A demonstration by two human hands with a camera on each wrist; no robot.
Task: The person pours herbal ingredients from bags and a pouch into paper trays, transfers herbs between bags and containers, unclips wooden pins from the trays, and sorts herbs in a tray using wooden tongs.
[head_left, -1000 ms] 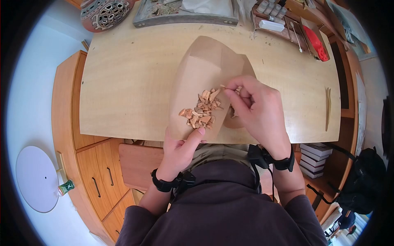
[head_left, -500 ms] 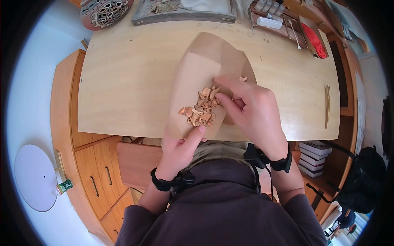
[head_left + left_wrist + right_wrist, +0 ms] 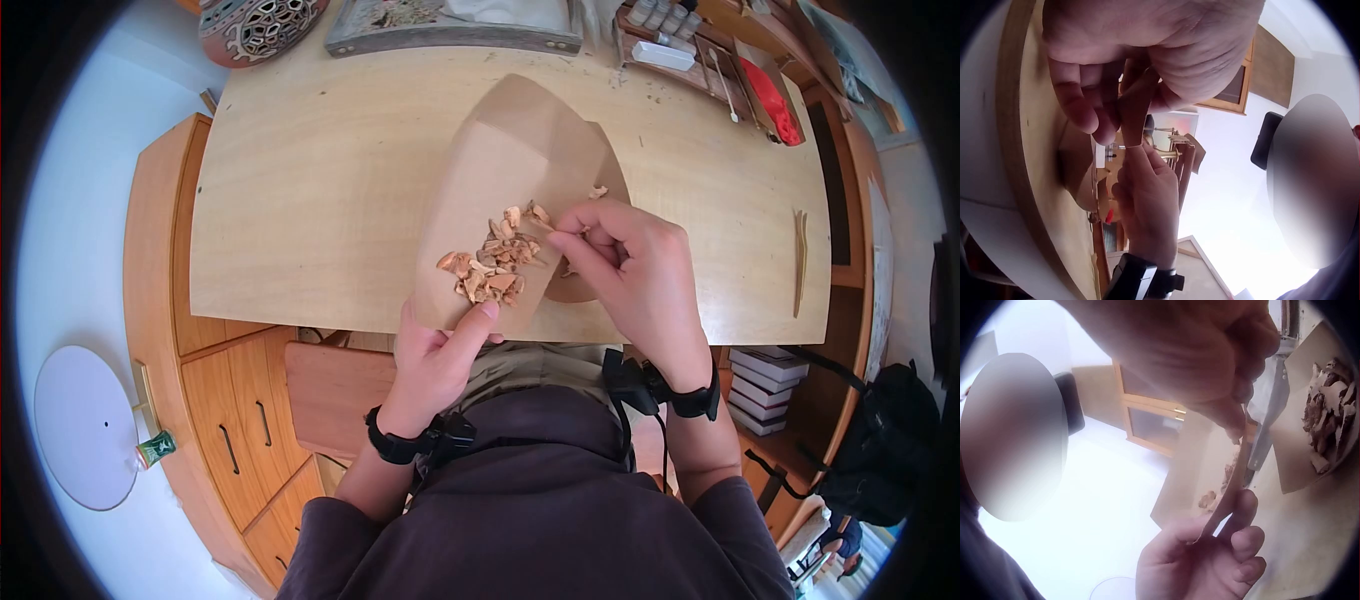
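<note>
My left hand [image 3: 440, 350] grips the near edge of a brown paper sheet [image 3: 480, 170], thumb on top and fingers beneath. A pile of dried brown chips [image 3: 490, 275] lies on this sheet, just beyond the thumb. At the pile's right side, my right hand [image 3: 640, 265] pinches a small chip between thumb and forefinger, its other fingers curled. Behind the right hand is a second brown paper [image 3: 608, 165], mostly hidden in the head view. The right wrist view shows another heap of dried chips [image 3: 1329, 406] on it.
A grey wooden tray [image 3: 450, 40] and a patterned pot [image 3: 265, 30] stand at the table's far side. Small bottles and a white box [image 3: 662, 55] sit back right, near a red cloth [image 3: 770, 100]. A slim wooden stick [image 3: 800, 260] lies at the right edge.
My right hand dipped left to the pile, then drew back right with its fingertips pinched. A few chips at the pile's far end shifted. The left hand keeps its grip on the sheet.
</note>
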